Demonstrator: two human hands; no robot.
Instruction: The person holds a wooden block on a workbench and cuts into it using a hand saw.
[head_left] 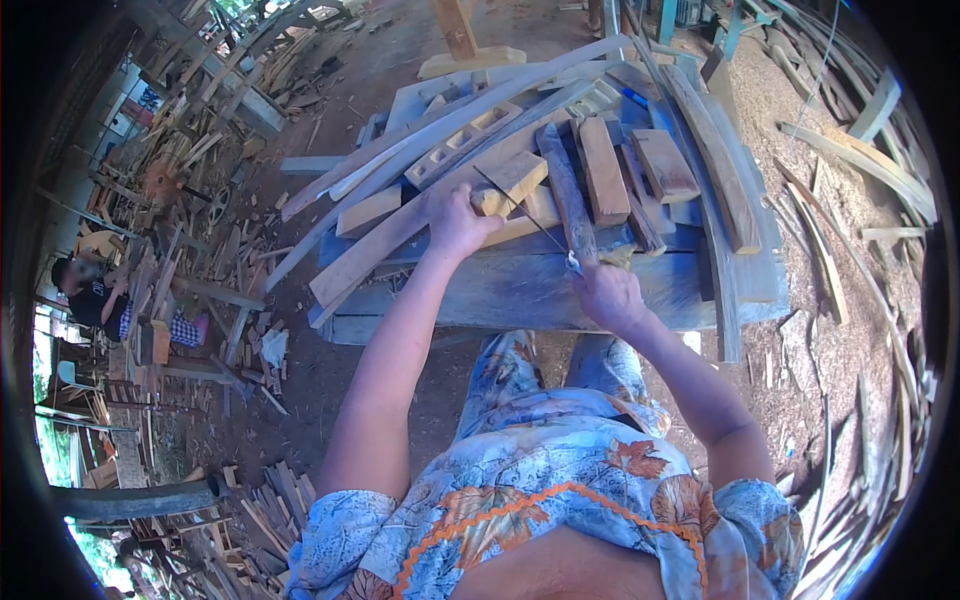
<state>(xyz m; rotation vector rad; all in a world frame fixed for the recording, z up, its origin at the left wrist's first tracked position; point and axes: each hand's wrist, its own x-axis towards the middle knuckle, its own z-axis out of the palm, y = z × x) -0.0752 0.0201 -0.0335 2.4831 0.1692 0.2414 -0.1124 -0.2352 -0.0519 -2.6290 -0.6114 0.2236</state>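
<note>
Your left hand (458,222) is wrapped around a pale wood block (510,183) on the gray workbench (520,290). Your right hand (607,295) squeezes a thin saw (525,215) that lies across the block. More blocks crowd beside it. Wood scraps cover the dirt floor (330,370) around the bench.

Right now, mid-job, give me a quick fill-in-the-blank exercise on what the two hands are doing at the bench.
1. The left hand presses a pale rectangular wooden block with a ____ grip.
2. The right hand grips a thin dark handsaw blade by its ____.
3. Both work over a weathered ____ plank bench.
4. A seated person is on the wearer's ____.

Missing words: shut; handle; blue; left
</note>
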